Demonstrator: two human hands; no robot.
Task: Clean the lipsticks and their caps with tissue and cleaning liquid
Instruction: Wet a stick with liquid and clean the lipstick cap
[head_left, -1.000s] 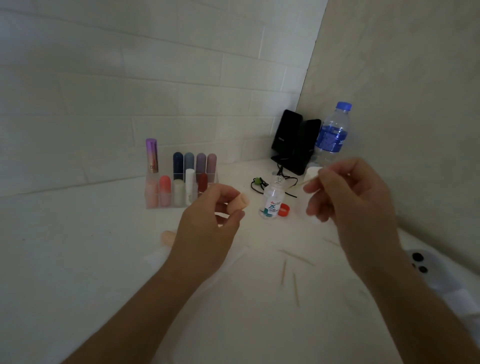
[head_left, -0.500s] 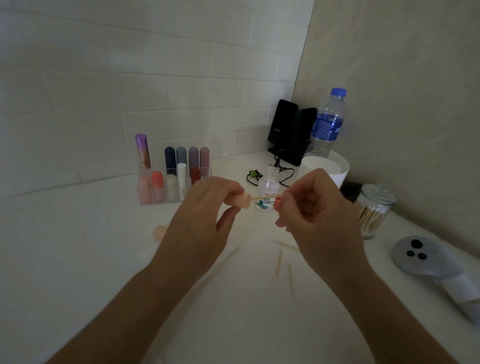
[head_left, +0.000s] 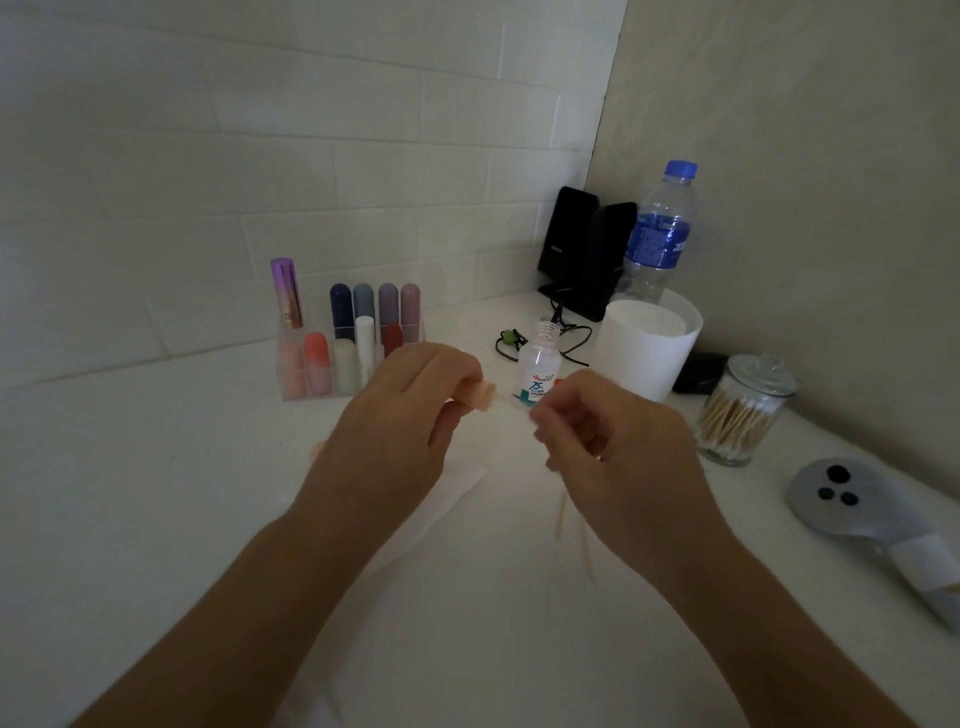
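With your left hand gripping the peach cap steady, gently twirl the thin stick your curled right hand seems to pinch.

Left hand: raised, fingertips pinching a peach cap. Right hand: raised close beside it, fingers curled, blurred.

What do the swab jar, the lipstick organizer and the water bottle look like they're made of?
Swab jar: probably clear glass, thick glossy wall, faceted lid.
Lipstick organizer: likely frosted acrylic or plastic, contents show hazily through it.
Water bottle: thin clear plastic, ribbed wall, blue screw cap.
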